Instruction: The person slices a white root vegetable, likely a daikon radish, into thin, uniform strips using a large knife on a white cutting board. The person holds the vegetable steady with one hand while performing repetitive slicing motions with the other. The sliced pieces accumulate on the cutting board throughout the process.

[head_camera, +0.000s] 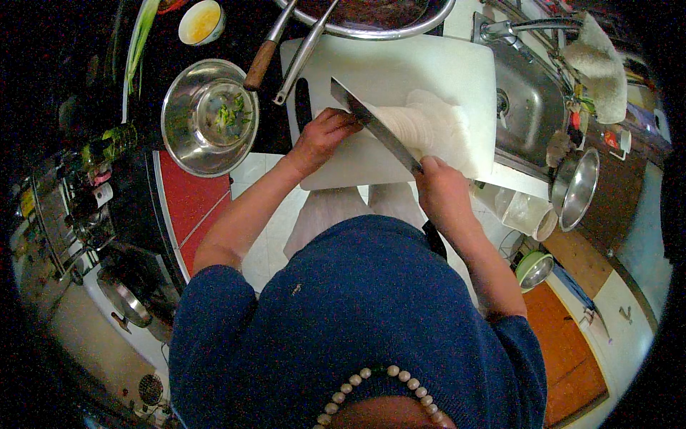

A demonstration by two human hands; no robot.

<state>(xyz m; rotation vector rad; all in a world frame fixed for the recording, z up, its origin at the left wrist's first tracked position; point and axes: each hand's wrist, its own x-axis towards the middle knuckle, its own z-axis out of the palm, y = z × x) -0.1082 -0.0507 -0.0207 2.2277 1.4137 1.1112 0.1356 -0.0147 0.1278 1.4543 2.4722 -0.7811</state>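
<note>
My right hand [442, 187] grips the handle of a kitchen cleaver [381, 127], whose long blade slants toward the far left over a white cutting board [466, 59]. Left of the blade, my left hand [324, 139] has its fingers curled down on the near end of a pale food piece, which they mostly hide. Its fingertips are close to the blade. Thin white slices [410, 126], overlapping in a row, lie to the blade's right. They spread into a loose pile toward the board's right side. What vegetable or other food it is, I cannot tell.
A steel bowl [179, 118] with chopped greens stands left of the board. Two utensil handles, one wooden [261, 64] and one metal [300, 64], reach over the board's back-left corner from a large metal pan [370, 35]. Right are a sink [528, 91] and another steel bowl [581, 187].
</note>
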